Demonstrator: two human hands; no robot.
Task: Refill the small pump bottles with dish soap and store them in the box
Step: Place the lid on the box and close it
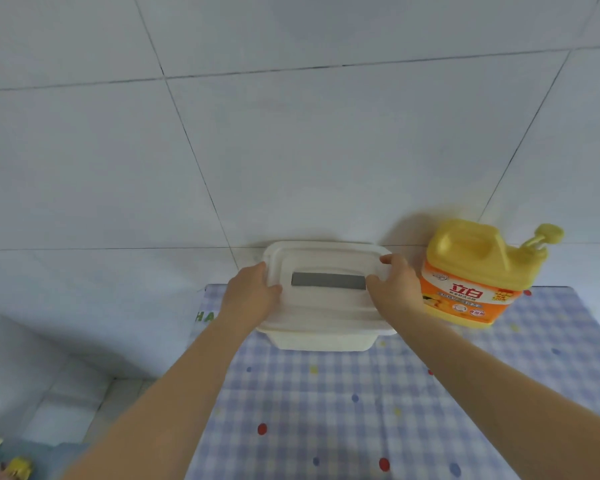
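**Both hands on the box lid**

Head view: the white storage box (326,336) sits at the far edge of the checked tablecloth (361,410), against the tiled wall. The left hand (253,292) and right hand (394,287) clamp its lid (326,299) from either side, fingers curled over the rim, likely to lift it. The yellow dish soap jug (478,275) stands just right. No small pump bottles are visible.

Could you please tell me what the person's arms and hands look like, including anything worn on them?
Both forearms are bare right up to the picture's lower edge, so no sleeves show. The left hand and right hand wear no gloves, and no rings, watch or bracelets are visible. No markings show on either arm.
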